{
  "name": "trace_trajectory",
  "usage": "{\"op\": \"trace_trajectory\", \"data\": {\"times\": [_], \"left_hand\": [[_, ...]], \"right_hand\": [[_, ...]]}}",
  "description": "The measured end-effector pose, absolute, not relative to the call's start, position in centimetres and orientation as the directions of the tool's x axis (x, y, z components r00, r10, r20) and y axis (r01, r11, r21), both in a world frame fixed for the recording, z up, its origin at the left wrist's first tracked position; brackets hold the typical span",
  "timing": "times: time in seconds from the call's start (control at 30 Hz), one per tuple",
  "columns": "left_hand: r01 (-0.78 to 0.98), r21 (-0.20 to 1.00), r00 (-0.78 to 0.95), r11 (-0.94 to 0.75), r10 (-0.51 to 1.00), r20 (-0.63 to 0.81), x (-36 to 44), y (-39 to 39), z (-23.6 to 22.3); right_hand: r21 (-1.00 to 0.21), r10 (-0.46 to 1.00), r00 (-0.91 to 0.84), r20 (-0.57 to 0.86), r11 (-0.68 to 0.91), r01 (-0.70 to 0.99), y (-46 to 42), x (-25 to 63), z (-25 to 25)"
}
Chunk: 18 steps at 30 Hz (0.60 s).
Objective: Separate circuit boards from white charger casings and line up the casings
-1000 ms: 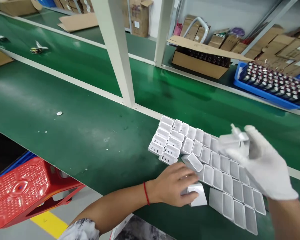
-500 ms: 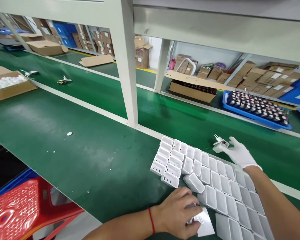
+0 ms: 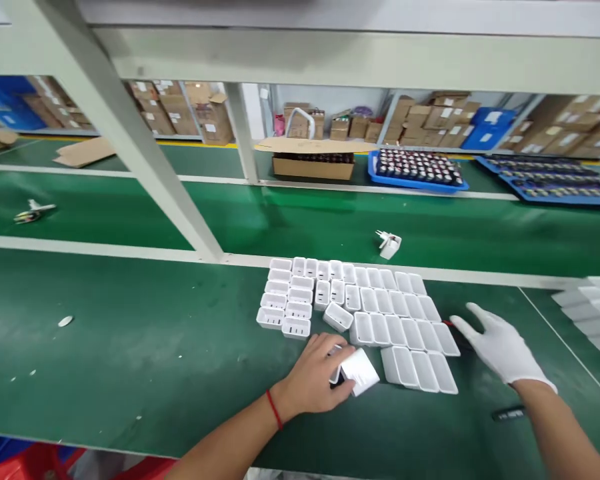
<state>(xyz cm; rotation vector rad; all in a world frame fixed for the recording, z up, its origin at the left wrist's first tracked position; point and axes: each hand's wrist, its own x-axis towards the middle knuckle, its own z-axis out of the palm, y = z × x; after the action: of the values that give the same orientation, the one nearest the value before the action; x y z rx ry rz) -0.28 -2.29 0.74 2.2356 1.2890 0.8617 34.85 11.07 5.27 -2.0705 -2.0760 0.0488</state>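
Note:
My left hand (image 3: 316, 375), bare with a red string bracelet, is closed around a white plastic charger housing (image 3: 360, 371) just above the green table. Part of that housing, with a dark gap in it, is hidden by the fingers. My right hand (image 3: 500, 343), in a white glove, hovers right of the rows of housings with thumb and forefinger apart. A small dark item with a red end (image 3: 449, 323) lies by its fingertips, mostly hidden. Open white housings (image 3: 400, 330) stand in packed rows, and one tilted housing (image 3: 339, 317) sits askew among them.
A white plug piece with two pins (image 3: 389, 245) lies on the green belt (image 3: 310, 230) beyond a pale rail. Across it stand a blue tray of parts (image 3: 415, 175) and a cardboard box (image 3: 313, 168). A slanted post (image 3: 145, 160) rises left; stacked white housings (image 3: 593, 310) sit right.
My right hand has let go of the white plug piece on the belt and come nearer, to the right of the rows. My view has turned right. The left hand keeps its hold.

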Motion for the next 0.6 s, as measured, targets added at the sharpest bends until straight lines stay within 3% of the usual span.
{"op": "trace_trajectory", "data": {"times": [0.17,0.43,0.6], "left_hand": [[0.622,0.618,0.339,-0.481,0.877,0.341,0.0,-2.4,0.3],[0.586,0.648,0.403,-0.486,0.869,0.287,-0.7,-2.4,0.3],[0.56,0.685,0.452,-0.466,0.865,0.218,-1.1,-2.2,0.8]], "right_hand": [[-0.15,0.999,0.014,0.032,-0.009,0.989,9.1,34.3,3.4],[-0.107,0.983,0.136,0.127,-0.123,0.987,11.1,32.1,3.3],[-0.132,0.984,0.138,0.113,-0.123,0.984,10.9,31.5,4.0]]}}
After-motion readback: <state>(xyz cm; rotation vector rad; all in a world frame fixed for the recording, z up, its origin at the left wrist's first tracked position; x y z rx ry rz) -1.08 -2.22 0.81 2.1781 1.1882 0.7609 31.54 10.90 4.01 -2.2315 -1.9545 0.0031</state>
